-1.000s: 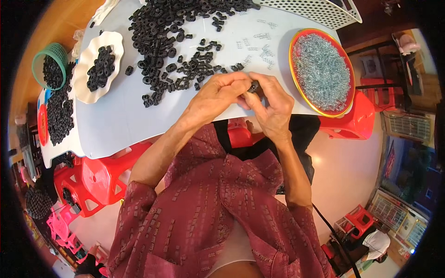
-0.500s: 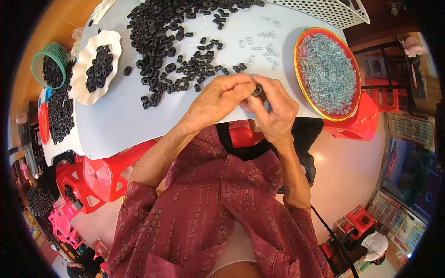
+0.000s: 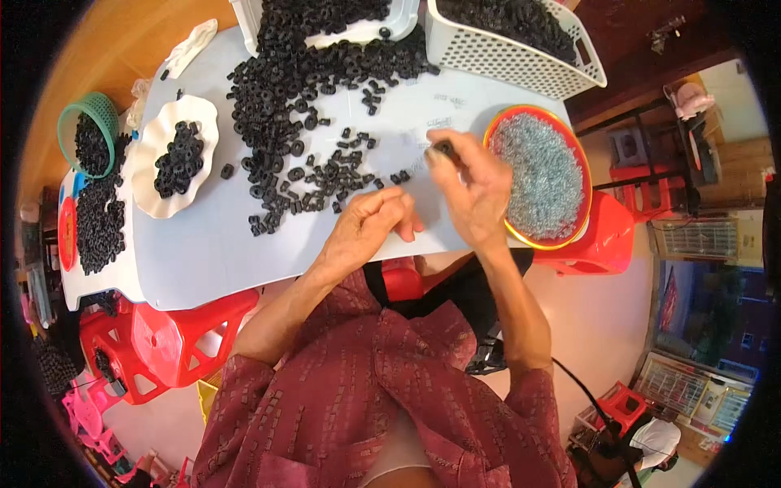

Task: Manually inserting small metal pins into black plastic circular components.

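My right hand [image 3: 478, 189] is raised over the table, pinching a small black plastic part [image 3: 443, 148] between thumb and forefinger. Lower and to its left, my left hand [image 3: 370, 228] is closed with its fingers curled in; whether anything is inside is hidden. Left of and beyond the hands spreads a big heap of black plastic parts [image 3: 268, 122], some round like knobs, some short and stubby. On the right a red tray with a yellow rim [image 3: 579, 221] is filled with small silvery metal pieces [image 3: 538, 175] that look like springs.
A scalloped white dish [image 3: 150, 191] at left carries black parts. Farther left stands a green basket [image 3: 106, 114]. A white perforated basket [image 3: 504, 73] full of dark parts and a white tray [image 3: 399, 23] line the far side. Red stools [image 3: 187, 333] stand below the table.
My hands have come apart. The right one has lifted away with the black part, toward the far side, while the left has drawn back. The view has tilted, showing more of the table's far side.
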Action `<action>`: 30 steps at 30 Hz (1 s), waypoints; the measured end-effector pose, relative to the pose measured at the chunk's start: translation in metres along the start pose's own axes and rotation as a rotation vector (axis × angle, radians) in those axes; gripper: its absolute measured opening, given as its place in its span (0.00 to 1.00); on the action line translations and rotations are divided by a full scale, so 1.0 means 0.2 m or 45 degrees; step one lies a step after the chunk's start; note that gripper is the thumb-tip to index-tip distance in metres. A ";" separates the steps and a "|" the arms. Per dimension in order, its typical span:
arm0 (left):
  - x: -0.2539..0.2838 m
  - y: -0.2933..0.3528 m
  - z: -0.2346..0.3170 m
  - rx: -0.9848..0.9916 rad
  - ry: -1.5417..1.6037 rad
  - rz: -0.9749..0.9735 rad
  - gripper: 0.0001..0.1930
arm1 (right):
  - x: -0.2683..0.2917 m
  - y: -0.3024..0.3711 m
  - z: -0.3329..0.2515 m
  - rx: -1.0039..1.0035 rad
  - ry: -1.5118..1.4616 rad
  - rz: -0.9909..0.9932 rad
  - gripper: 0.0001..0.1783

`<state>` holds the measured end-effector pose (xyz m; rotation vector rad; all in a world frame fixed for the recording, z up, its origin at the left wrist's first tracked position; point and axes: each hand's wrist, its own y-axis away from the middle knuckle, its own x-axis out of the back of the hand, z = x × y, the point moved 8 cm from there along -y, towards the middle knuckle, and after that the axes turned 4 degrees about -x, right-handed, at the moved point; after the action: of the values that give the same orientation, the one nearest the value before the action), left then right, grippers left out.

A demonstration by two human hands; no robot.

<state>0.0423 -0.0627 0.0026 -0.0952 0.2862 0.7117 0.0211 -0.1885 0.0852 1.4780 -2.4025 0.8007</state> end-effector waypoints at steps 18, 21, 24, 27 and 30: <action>0.00 -0.01 0.02 -0.030 -0.234 -0.076 0.12 | 0.05 -0.60 0.05 0.533 0.486 -0.079 0.07; -0.01 -0.01 -0.01 0.006 -0.220 -0.094 0.11 | -0.15 -0.55 0.18 0.419 0.552 -0.298 0.07; -0.02 -0.01 -0.02 0.000 -0.176 -0.094 0.10 | -0.24 -0.56 0.29 0.397 0.706 -0.343 0.07; 0.00 0.00 -0.02 -0.050 -0.172 -0.050 0.10 | -0.29 -0.57 0.30 0.393 0.749 -0.370 0.07; 0.00 0.00 -0.03 -0.005 -0.177 -0.050 0.10 | -0.31 -0.57 0.29 0.383 0.862 -0.395 0.06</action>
<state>0.0410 -0.0644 -0.0029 -0.0546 0.1494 0.6762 0.1561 -0.2137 0.0491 1.3328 -1.5683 1.3549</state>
